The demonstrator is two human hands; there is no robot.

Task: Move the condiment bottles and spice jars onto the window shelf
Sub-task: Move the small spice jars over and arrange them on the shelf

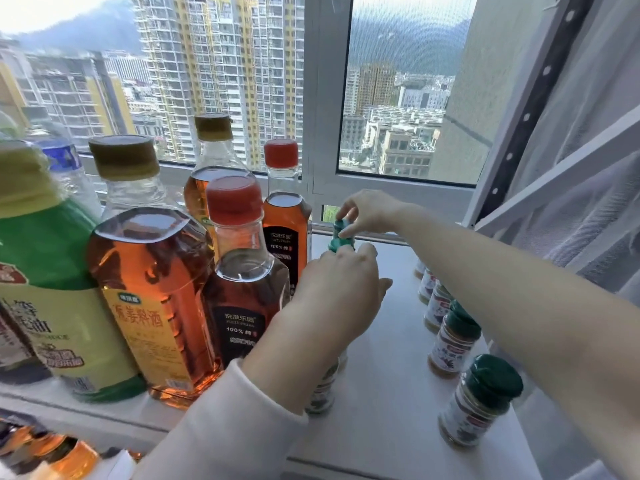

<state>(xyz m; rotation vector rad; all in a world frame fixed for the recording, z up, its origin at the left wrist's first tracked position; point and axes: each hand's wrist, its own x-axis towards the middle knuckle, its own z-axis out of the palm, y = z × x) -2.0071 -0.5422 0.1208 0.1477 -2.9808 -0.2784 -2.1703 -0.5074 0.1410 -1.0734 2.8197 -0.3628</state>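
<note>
On the white window shelf (388,393) stand several amber condiment bottles: a large yellow-capped one (149,282), a red-capped one (242,278) and another red-capped one (284,216) behind it. My left hand (341,292) is closed around a green-capped spice jar (341,244), whose body is mostly hidden. My right hand (369,213) pinches the green cap of a jar (341,226) just behind it. A row of green-capped spice jars stands at the right, the nearest (479,400) and one behind it (453,339). Another jar (323,389) peeks out under my left wrist.
A big green-labelled oil bottle (45,282) and a clear water bottle (69,174) stand at the left. The window frame (322,133) rises behind the shelf. A sheer curtain (588,168) hangs at the right. More amber bottles (59,455) lie below the shelf edge.
</note>
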